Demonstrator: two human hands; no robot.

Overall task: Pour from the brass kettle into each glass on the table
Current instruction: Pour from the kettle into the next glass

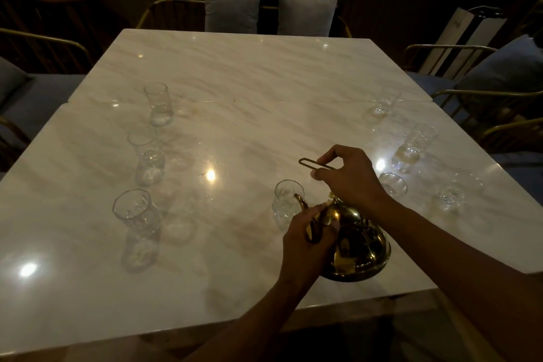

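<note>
The brass kettle (357, 247) sits near the table's (235, 73) near edge, tipped so its spout (301, 202) points toward the glass beside it. We take the kettle as our landmark for everything else.

Our right hand (351, 175) is above the kettle, fingers and thumb pinched on its thin looped handle (313, 164), which rises up and away from the lid knob (332, 195). Our left hand (308, 236) is curled round the kettle's left side at the base of the spout, gripping it. The two hands are close together, both clamped on the kettle.

Just beyond the spout stands the nearest glass (286, 203), touching or almost touching the spout tip; we cannot tell which. Whether any liquid runs from the spout we cannot tell in this dim light.

Well to the left of the kettle, three glasses stand in a row running away from us: a near one (136, 213), a middle one (146, 157) and a far one (158, 103).

To the right of the kettle and beyond it are four more: a low glass (393, 184) just past our right wrist, another (449, 198) further right, a taller one (412, 147) behind them, and the farthest (382, 106) near the table's seam.

Beyond the table's far edge, two pale cushions (232, 6) stand against dark chairs.
</note>
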